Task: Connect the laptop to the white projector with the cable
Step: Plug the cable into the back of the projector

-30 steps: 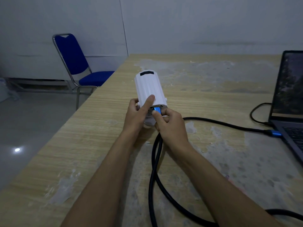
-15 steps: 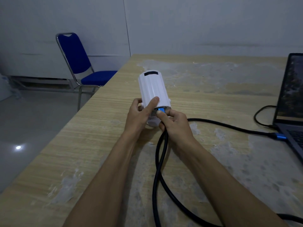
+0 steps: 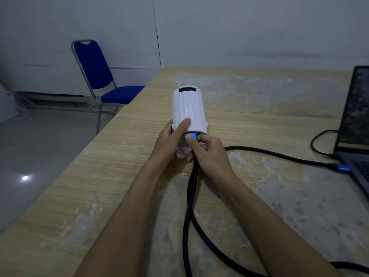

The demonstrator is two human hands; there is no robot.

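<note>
The white projector [image 3: 188, 108] lies lengthwise on the wooden table [image 3: 123, 156], its rear end toward me. My left hand [image 3: 169, 144] grips that rear end, index finger stretched along the top. My right hand [image 3: 209, 154] pinches the blue plug [image 3: 193, 135] of the thick black cable [image 3: 189, 200] right at the projector's rear face. The cable loops toward me and off the bottom edge. Another stretch of it runs right to a second blue plug [image 3: 342, 168] at the side of the open laptop [image 3: 355, 124], which stands at the right edge of view.
A thin black wire [image 3: 317, 142] curls beside the laptop's left side. A blue chair with a metal frame [image 3: 99, 80] stands on the floor left of the table. The table's left edge runs diagonally close to my left forearm.
My hands, the projector and the plug hold nearly the same pose. The view has drifted slightly, shifting the scene a little to the right in the frame.
</note>
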